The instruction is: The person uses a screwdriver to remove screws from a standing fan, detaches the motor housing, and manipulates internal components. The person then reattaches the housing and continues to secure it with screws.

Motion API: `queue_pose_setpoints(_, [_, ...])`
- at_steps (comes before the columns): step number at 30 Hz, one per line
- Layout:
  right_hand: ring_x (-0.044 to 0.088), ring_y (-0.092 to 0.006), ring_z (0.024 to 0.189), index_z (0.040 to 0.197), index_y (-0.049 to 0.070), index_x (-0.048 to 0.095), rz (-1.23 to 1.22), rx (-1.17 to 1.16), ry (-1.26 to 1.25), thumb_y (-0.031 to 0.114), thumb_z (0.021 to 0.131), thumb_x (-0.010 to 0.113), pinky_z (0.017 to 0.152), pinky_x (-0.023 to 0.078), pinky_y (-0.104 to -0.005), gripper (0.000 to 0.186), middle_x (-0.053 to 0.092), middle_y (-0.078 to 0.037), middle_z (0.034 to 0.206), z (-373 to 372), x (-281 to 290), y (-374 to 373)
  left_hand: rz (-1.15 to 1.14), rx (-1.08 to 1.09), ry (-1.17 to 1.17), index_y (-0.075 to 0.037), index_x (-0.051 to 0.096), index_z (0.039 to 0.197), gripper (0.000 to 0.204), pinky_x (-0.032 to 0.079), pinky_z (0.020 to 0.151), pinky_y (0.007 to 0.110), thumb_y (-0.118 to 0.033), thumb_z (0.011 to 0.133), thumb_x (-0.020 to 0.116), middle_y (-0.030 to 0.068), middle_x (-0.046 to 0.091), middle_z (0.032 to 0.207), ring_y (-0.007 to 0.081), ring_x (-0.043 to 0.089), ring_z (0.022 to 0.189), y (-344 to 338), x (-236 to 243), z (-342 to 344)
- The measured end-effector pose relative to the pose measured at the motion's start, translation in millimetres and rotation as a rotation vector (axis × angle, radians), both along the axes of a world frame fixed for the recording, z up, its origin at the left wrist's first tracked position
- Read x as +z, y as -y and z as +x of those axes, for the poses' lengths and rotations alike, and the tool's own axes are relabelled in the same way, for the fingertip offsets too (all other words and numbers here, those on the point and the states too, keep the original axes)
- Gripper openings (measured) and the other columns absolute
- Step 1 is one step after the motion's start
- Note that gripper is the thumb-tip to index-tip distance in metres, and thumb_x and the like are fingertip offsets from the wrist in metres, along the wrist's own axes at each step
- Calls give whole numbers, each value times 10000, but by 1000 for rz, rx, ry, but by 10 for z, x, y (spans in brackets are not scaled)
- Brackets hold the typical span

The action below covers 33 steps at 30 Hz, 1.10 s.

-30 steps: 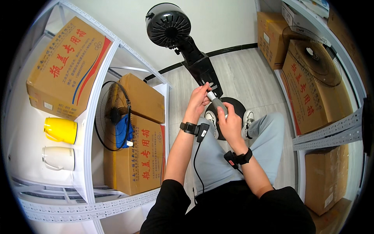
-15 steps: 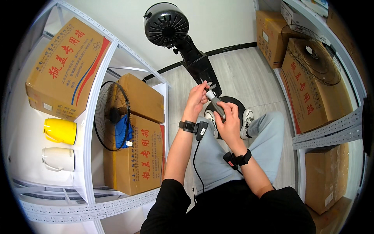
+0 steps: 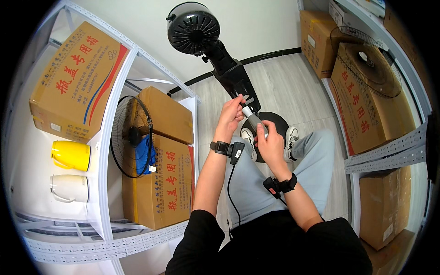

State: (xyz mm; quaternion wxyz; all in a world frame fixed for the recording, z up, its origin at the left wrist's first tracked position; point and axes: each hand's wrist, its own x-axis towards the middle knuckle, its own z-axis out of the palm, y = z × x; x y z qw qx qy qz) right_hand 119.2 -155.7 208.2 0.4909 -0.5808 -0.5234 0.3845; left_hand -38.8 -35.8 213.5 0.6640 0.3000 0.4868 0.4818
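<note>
My right hand [image 3: 270, 141] is wrapped round a grey cordless screwdriver [image 3: 255, 120] with a pale nose, tilted up and to the left. Just left of that nose, my left hand [image 3: 230, 114] is closed in a pinch; what its fingers hold, if anything, is too small to make out. A small light-grey piece [image 3: 248, 99] shows beside the left fingertips. Beyond both hands stands a black fan body [image 3: 231, 73] with a slotted round motor housing [image 3: 194, 30]; its round base [image 3: 277, 123] lies on the floor between my feet.
On the left shelf [image 3: 106, 192], a black fan grille [image 3: 120, 137] leans against cardboard boxes [image 3: 160, 197], near a yellow pitcher [image 3: 75, 155] and a white one [image 3: 73, 187]. Another fan grille with blades [image 3: 362, 64] rests against boxes on the right shelf [image 3: 385, 153].
My right hand has shifted slightly on the screwdriver, its thumb now bent up over the handle. The left hand stays nearly in place.
</note>
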Motion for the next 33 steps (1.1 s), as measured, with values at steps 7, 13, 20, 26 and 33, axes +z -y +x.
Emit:
queue_pose_setpoints(7, [689,-337,871,1215,8,565,284,-50,-2,244,912,691,706,530,-437,405,662,-257,1028,-22,45,76,-3,10,14,-75,568,865,265,184,388,204,-302,988,626,-96,293,541,32,250,421,-2,19,-1])
queue_pose_setpoints(13, [690,-307,889,1207,47,589,380,-88,75,238,899,706,698,545,-404,381,665,-226,971,-27,-18,-9,-13,17,39,-79,571,867,268,192,394,200,-310,987,629,-96,295,549,32,252,429,28,22,-16])
queue_pose_setpoints(20, [662,-317,939,1197,33,583,-73,44,-285,140,904,680,729,545,-378,327,592,-183,1153,-13,110,34,-21,18,75,-70,571,873,271,206,390,200,-309,992,621,-81,325,558,38,271,428,21,20,-4])
queue_pose_setpoints(26, [621,-292,1061,1218,47,583,470,-90,56,105,884,685,867,516,-374,354,589,-167,1157,-43,-10,13,-4,38,116,-70,573,873,275,211,384,200,-313,1000,601,-73,335,561,43,283,425,4,-12,15])
queue_pose_setpoints(33, [644,-265,1005,1242,52,571,-121,108,-290,131,878,710,749,555,-370,397,563,-153,1185,30,37,-22,-1,33,137,-76,580,872,265,215,379,199,-307,1002,597,-70,355,563,39,305,425,21,-61,-29])
